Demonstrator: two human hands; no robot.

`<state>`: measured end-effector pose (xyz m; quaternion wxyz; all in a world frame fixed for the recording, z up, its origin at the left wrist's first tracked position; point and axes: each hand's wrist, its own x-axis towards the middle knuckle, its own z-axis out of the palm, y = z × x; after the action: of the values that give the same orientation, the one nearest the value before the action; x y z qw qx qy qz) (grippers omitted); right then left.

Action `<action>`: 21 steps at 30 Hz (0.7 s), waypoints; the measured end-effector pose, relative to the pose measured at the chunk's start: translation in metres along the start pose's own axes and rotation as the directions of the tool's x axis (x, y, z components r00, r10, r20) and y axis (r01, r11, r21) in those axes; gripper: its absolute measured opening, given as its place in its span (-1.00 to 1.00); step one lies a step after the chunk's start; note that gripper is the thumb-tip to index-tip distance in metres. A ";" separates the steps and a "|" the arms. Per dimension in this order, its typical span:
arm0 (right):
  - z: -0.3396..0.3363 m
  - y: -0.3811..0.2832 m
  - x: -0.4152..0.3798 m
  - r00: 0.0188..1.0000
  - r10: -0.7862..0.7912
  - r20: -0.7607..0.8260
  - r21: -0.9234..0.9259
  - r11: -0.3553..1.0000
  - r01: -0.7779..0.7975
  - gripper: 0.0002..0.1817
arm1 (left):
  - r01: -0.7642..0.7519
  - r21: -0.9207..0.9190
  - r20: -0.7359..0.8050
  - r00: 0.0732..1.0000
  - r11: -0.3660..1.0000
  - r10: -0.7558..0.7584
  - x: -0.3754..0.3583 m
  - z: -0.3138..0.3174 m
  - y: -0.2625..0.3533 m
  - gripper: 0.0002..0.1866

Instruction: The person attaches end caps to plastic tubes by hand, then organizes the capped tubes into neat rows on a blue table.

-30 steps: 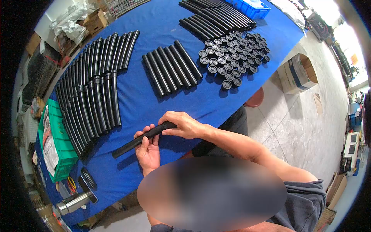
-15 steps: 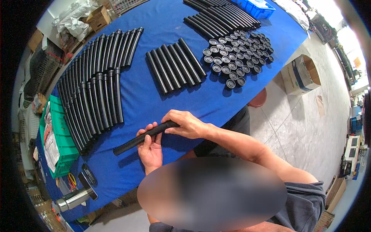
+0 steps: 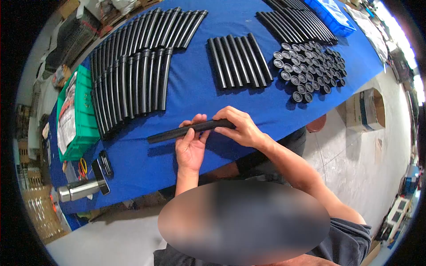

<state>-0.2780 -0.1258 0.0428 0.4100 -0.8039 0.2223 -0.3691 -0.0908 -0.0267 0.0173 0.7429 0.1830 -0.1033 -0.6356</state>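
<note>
A black tube (image 3: 171, 134) is held out over the blue tabletop, its free end pointing left. My left hand (image 3: 191, 148) grips it near the middle, thumb on the near side and fingers behind. Around the right end of the tube, my right hand (image 3: 241, 127) is closed, covering whatever sits there. Beyond my hands lies a short row of plain black tubes (image 3: 239, 62). To its right stand many round black caps (image 3: 308, 71) in a cluster. On the left, more black tubes (image 3: 133, 84), each with a collar at its far end, lie side by side in overlapping rows.
A green crate (image 3: 84, 117) sits at the left edge, near a steel bottle (image 3: 82, 190) and a phone (image 3: 101, 177). More tubes (image 3: 297, 26) lie at the far right beside a blue bin (image 3: 333, 17). A cardboard box (image 3: 366, 110) stands on the floor.
The camera view has shifted, so the table's contents appear farther right and higher. Both hands keep hold of the tube, which now looks closer to level.
</note>
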 end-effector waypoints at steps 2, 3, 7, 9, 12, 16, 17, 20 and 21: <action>0.003 0.001 0.000 0.994 -0.102 -0.041 -0.048 0.994 0.100 -0.66 | 0.019 -0.017 -0.004 1.000 1.000 -0.019 0.001 -0.001 0.001 -0.76; 0.001 -0.001 0.000 0.994 -0.103 -0.047 -0.051 0.994 0.100 -0.66 | 0.007 -0.020 0.014 1.000 1.000 -0.007 0.002 -0.005 -0.001 -0.77; -0.006 -0.009 0.002 0.964 0.252 0.083 0.053 0.965 -0.257 -0.64 | -0.026 -0.017 0.040 0.999 1.000 0.026 0.000 -0.009 -0.003 -0.79; 0.000 -0.003 -0.001 0.957 0.286 0.049 0.140 0.947 -0.290 -0.64 | -0.035 -0.009 0.042 0.999 0.999 0.035 0.002 -0.007 -0.002 -0.79; 0.002 -0.001 -0.004 0.962 0.273 0.029 0.125 0.953 -0.275 -0.64 | -0.040 0.000 0.044 0.998 0.999 0.040 0.001 -0.006 -0.004 -0.79; -0.001 -0.004 -0.001 0.988 0.156 0.016 -0.004 0.988 -0.156 -0.66 | -0.036 0.015 0.006 0.999 0.999 0.036 0.001 0.000 -0.003 -0.78; -0.001 -0.004 -0.001 0.994 0.106 0.009 -0.049 0.993 -0.105 -0.67 | -0.031 0.017 -0.014 0.999 0.999 0.031 0.000 0.001 -0.002 -0.78; 0.006 -0.011 -0.007 0.992 -0.089 -0.086 -0.157 0.985 0.075 -0.63 | 0.027 0.001 -0.009 1.000 1.000 -0.026 0.000 -0.002 -0.001 -0.76; 0.008 -0.014 -0.011 0.991 -0.074 -0.112 -0.129 0.990 0.060 -0.64 | 0.026 0.014 0.016 1.000 1.000 -0.026 -0.001 -0.004 -0.002 -0.76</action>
<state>-0.2779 -0.1073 0.0466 0.3322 -0.8121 0.2414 -0.4144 -0.0910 -0.0254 0.0127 0.7324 0.1846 -0.1113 -0.6459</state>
